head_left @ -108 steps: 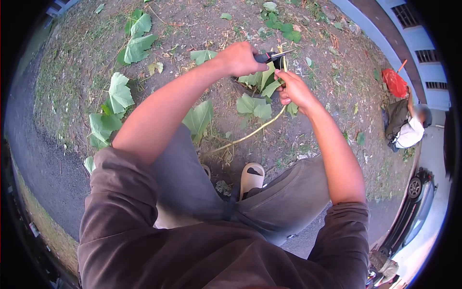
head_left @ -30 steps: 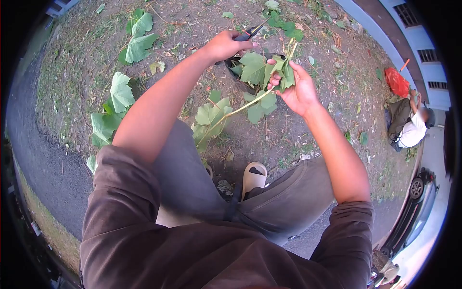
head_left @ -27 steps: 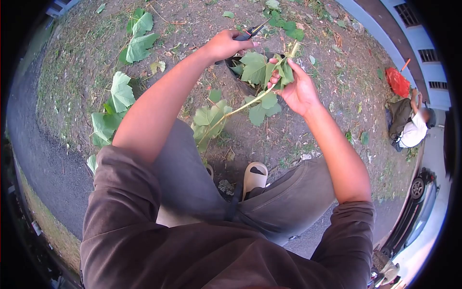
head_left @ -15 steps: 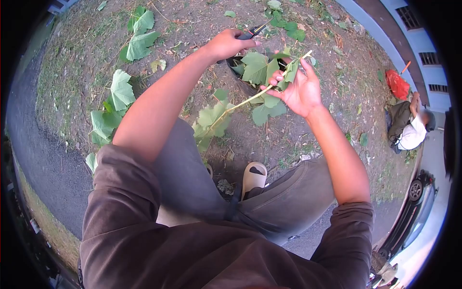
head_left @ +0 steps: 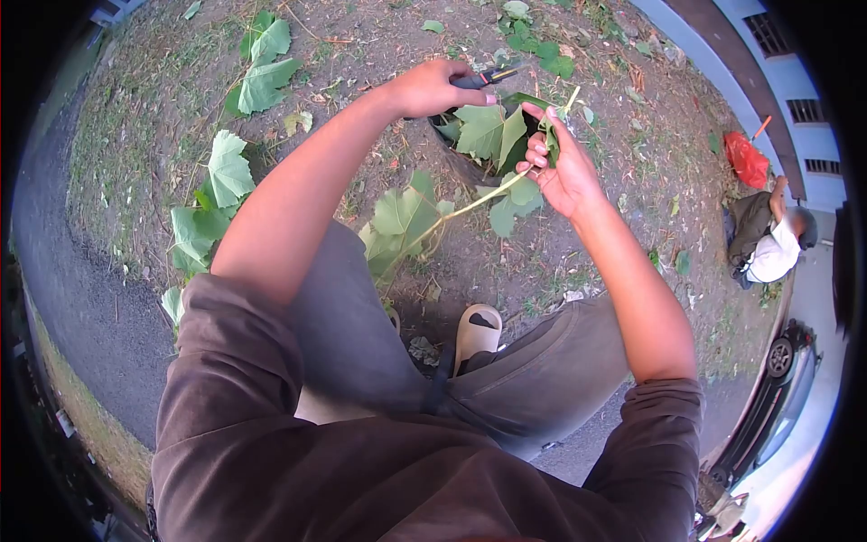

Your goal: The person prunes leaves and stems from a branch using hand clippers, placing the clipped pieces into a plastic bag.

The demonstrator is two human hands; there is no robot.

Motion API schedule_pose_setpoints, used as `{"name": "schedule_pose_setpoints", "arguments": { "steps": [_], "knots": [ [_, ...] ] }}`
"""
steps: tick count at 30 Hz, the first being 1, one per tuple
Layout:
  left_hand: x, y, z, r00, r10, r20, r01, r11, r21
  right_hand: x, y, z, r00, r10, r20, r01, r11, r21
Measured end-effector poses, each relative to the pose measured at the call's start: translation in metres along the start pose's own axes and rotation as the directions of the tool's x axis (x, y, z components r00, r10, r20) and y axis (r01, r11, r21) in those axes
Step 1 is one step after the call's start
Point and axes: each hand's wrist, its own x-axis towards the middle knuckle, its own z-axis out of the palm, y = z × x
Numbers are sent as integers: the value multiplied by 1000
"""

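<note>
My left hand (head_left: 433, 88) is closed around the handles of dark pruning shears (head_left: 486, 79), whose blades point right, above the dark bucket. In my right hand (head_left: 569, 173) is a leafy vine cutting, its pale green stem (head_left: 474, 206) slanting from lower left up through my fingers. The stem's cut tip sticks out above my fingertips, and a folded leaf is pressed between them. Broad leaves (head_left: 402, 217) hang on the stem's lower end near my knee. Below my hands stands the dark bucket (head_left: 454, 161), with large green leaves (head_left: 483, 134) in and over its opening.
Leafy vine pieces (head_left: 230, 169) lie on the soil to the left. My sandal (head_left: 478, 332) is below the stem. At right, another person (head_left: 772, 244) sits low beside a red bag (head_left: 746, 161). A dark car (head_left: 772, 388) is farther down the right edge.
My right hand has shifted slightly right with the stem, its fingers curling closer around the leaf. The shears have moved a little right and down, their blades turned flatter.
</note>
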Motion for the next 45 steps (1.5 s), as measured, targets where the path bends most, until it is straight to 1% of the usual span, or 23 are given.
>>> {"name": "schedule_pose_setpoints", "arguments": {
  "steps": [2,4,5,7,8,12,13,15,20,22,23,27,29,30,31,33,35,37,38,40,41,43,45],
  "knots": [
    [1,-2,3,999,39,8,-38,999,-32,-1,-2,3,1000,-19,1,19,998,52],
    [3,-5,7,997,69,-37,-71,996,-54,-7,-5,12,997,-65,44,54,975,215],
    [4,-6,6,997,66,-38,-68,996,-55,-7,-3,12,997,-63,45,52,975,215],
    [7,-7,4,1000,23,-12,-24,997,-71,-2,0,10,997,-74,25,68,981,183],
    [8,-8,3,1000,23,-12,-24,997,-70,0,3,10,997,-67,27,65,996,62],
    [5,-9,3,999,28,-24,-30,997,-74,-1,9,11,996,-78,32,80,994,-69],
    [4,-8,3,999,32,-32,-34,997,-64,-1,10,12,996,-79,31,81,994,-69],
    [6,-10,5,998,44,-33,-46,997,-54,-4,10,18,999,21,29,-18,994,-104],
    [2,-8,3,999,40,-28,-41,998,-44,-5,12,23,999,43,24,-42,999,-29],
    [3,-10,2,1000,14,-13,-15,999,-28,-1,11,16,997,21,-79,-33,986,-162],
    [2,-9,1,1000,14,-14,-15,1000,-28,-1,10,17,997,20,-78,-33,986,-162],
    [0,-7,1,1000,17,-13,-17,1000,-8,2,6,13,987,-49,-156,31,993,-113],
    [1,-5,2,1000,21,-16,-21,1000,-8,4,5,13,995,-72,-71,74,997,29],
    [1,-5,2,1000,14,-4,-14,1000,-10,4,3,15,998,-46,-47,49,996,76],
    [1,-4,1,1000,7,6,-7,1000,-11,3,3,16,998,-47,-47,50,996,76],
    [4,-8,4,1000,19,6,-19,1000,-17,0,5,18,996,-73,48,62,979,192],
    [5,-10,4,1000,31,7,-30,999,-24,1,9,14,994,-78,78,61,978,199],
    [6,-9,1,1000,-2,24,2,1000,5,-1,11,19,991,-130,19,128,989,80],
    [4,-6,0,1000,-2,23,2,1000,5,1,13,18,991,-130,19,128,989,80],
    [-3,-2,0,999,44,-7,-43,994,102,4,18,15,981,-194,25,194,981,-9],
    [-4,0,1,999,44,-8,-43,994,102,2,17,19,981,-193,25,194,981,-10],
    [-6,4,3,994,102,27,-106,962,252,-3,16,29,986,-164,-26,158,976,-150],
    [-10,9,5,993,106,61,-118,960,253,-6,16,34,990,-133,-47,120,969,-217]
  ]
}}
